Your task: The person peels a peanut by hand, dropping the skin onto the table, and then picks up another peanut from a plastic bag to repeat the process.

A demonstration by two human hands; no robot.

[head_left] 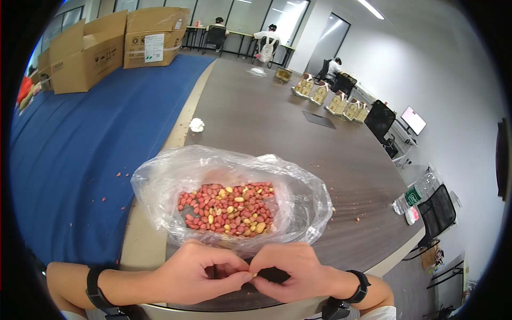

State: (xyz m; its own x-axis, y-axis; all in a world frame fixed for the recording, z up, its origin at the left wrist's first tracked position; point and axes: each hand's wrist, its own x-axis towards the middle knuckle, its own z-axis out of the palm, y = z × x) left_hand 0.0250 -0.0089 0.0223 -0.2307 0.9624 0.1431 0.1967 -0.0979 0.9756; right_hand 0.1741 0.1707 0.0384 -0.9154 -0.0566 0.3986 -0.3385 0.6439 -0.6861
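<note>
Grip: my left hand (200, 272) and right hand (290, 272) meet fingertip to fingertip at the near table edge. Both are pressed together on one small kernel (254, 275). Only a pale speck of it shows between the tips, and the rest is covered by the fingers. I cannot tell whether its skin is on or off.

Stock: just beyond the hands lies the open plastic bag (160, 186), its mouth spread wide. The peanuts (226, 209) sit in a shallow heap at its middle. Most carry red skin, and a scattered minority are pale and bare.

Progress, as I judge it: the bare kernels count as done. They are few against the red ones, so the larger part of the heap is left to work through.

Surroundings: the bag rests on the brown table (266, 117), beside the blue cloth (80, 160) on my left. Red skin flakes (357, 217) lie loose on the table to the right of the bag and on the cloth. A water bottle (418, 192) lies at the far right edge, well apart. Cardboard boxes (85, 50) stand at the far end of the cloth.
</note>
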